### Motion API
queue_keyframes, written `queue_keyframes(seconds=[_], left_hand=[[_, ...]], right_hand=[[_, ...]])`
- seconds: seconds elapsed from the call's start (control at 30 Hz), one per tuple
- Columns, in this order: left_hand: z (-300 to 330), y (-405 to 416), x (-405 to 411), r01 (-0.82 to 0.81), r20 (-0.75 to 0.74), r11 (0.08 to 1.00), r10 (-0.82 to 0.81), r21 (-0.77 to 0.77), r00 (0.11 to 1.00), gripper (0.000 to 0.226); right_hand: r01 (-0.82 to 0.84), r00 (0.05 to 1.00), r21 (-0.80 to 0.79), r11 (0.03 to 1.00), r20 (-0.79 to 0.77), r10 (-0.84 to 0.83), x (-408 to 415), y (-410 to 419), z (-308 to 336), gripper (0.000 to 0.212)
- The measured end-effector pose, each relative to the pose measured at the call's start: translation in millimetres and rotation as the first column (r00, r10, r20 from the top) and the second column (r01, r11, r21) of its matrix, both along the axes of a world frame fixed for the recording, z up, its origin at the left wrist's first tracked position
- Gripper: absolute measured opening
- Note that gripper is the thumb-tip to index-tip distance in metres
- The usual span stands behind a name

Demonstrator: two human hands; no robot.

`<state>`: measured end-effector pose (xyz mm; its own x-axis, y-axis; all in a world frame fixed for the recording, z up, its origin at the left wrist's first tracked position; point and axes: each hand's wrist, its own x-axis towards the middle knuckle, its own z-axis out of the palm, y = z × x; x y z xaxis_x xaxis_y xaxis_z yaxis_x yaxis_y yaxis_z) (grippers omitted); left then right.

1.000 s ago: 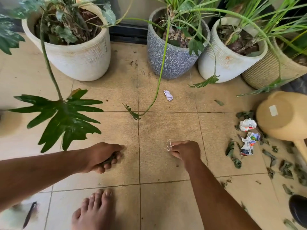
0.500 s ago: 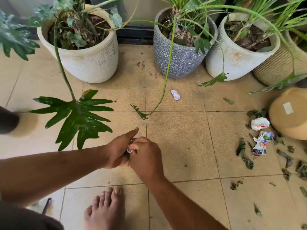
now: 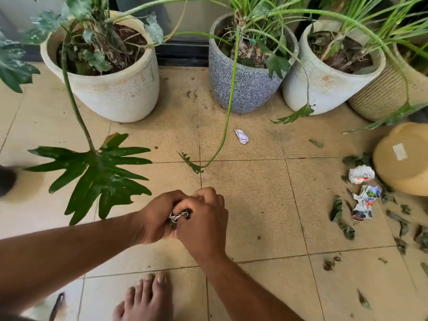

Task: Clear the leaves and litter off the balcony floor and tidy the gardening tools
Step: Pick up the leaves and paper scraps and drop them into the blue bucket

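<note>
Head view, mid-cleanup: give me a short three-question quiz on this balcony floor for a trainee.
1. True or false: both hands, left hand and right hand, meet around a small bundle of white string and dark leaf scraps.
2. Which pot stands nearest the small crumpled pale lilac paper? A) wide white ribbed pot B) speckled grey-blue pot C) woven beige basket pot
3. Fill in: the two crumpled printed wrappers lie beside the tipped tan plastic ______.

Key: 1 true; 2 B; 3 watering can.
</note>
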<state>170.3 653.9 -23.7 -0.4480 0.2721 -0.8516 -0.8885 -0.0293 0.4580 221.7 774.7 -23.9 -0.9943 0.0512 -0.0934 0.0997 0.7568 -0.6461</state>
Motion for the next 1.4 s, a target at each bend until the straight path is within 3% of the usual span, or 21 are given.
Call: queue_keyframes(seconds=[0.1, 0.23, 0.3, 0.33, 0.37, 0.47, 0.57, 0.7, 0.8, 0.93, 1.07, 1.13, 1.2, 1.27, 1.33, 1.4], left_hand=[[-14.4, 0.4, -6.2, 0.127, 0.012, 0.991, -0.127, -0.04, 0.992, 0.034], [-23.4, 3.7, -18.6, 0.165, 0.012, 0.977, -0.165, -0.137, 0.986, 0.046], [-25.5, 2.0, -23.3, 0.192, 0.04, 0.968, -0.188, -0.165, 0.981, 0.045], [-27.5, -0.7, -25.4, 0.206, 0.057, 0.965, -0.2, -0.164, 0.978, 0.045], [-27.1, -4.6, -26.6, 0.225, 0.071, 0.959, -0.216, -0.17, 0.974, 0.044], [-31.4, -17.1, -24.3, 0.276, 0.095, 0.944, -0.262, -0.183, 0.96, 0.043], [-33.8, -30.3, -18.7, 0.314, 0.111, 0.932, -0.298, -0.18, 0.948, 0.043], [-35.2, -34.1, -9.5, 0.366, 0.157, 0.913, -0.341, -0.178, 0.927, 0.04], [-32.4, -29.0, -8.3, 0.401, 0.148, 0.9, -0.379, -0.172, 0.913, 0.037], [-20.6, -19.2, -16.0, 0.403, 0.092, 0.897, -0.393, -0.181, 0.915, 0.038], [-7.5, -5.3, -25.2, 0.406, 0.052, 0.883, -0.405, -0.235, 0.913, 0.041], [8.2, -1.1, -28.1, 0.436, 0.043, 0.859, -0.441, -0.267, 0.896, 0.04], [33.4, 5.2, -36.2, 0.516, 0.016, 0.797, -0.539, -0.315, 0.842, 0.041], [66.9, 12.4, -46.1, 0.57, -0.001, 0.723, -0.619, -0.392, 0.785, 0.044], [98.2, 25.6, -58.7, 0.607, -0.014, 0.659, -0.683, -0.444, 0.731, 0.045], [128.4, 46.5, -69.2, 0.636, -0.025, 0.606, -0.733, -0.478, 0.68, 0.046]], right_hand=[[0.057, 0.991, -0.077, 0.995, 0.127, -0.047, -11.5, 7.7, -4.8, 0.038], [0.127, 0.948, -0.355, 0.926, 0.318, -0.008, -35.1, 31.2, -7.0, 0.055], [0.176, 0.946, -0.504, 0.846, 0.325, -0.003, -50.6, 56.6, -9.0, 0.047], [0.187, 0.954, -0.505, 0.842, 0.297, -0.034, -62.0, 73.2, -14.7, 0.039], [0.182, 0.968, -0.447, 0.876, 0.24, -0.079, -75.3, 89.7, -21.5, 0.033], [0.087, 0.993, 0.0, 0.996, 0.074, -0.087, -130.5, 135.8, -57.8, 0.032], [-0.097, 0.995, 0.336, 0.937, 0.054, 0.084, -187.3, 154.3, -79.7, 0.045], [-0.304, 0.949, 0.532, 0.79, 0.244, 0.2, -214.2, 149.2, -84.6, 0.056], [-0.322, 0.944, 0.623, 0.713, 0.267, 0.193, -203.5, 136.6, -77.0, 0.073], [-0.403, 0.915, 0.645, 0.649, 0.265, 0.305, -159.7, 132.6, -71.3, 0.056], [-0.488, 0.863, 0.536, 0.689, 0.416, 0.287, -122.9, 160.4, -50.8, 0.029], [-0.454, 0.852, 0.426, 0.782, 0.465, 0.241, -111.6, 177.9, -20.4, 0.026], [-0.266, 0.903, 0.287, 0.92, 0.408, 0.134, -97.1, 195.1, 24.6, 0.023], [-0.051, 0.934, 0.089, 0.995, 0.357, 0.016, -75.7, 199.5, 67.7, 0.022], [0.192, 0.929, -0.16, 0.968, 0.348, -0.127, -51.8, 196.8, 98.4, 0.027], [0.405, 0.889, -0.344, 0.847, 0.365, -0.276, -29.1, 191.4, 117.2, 0.026]])
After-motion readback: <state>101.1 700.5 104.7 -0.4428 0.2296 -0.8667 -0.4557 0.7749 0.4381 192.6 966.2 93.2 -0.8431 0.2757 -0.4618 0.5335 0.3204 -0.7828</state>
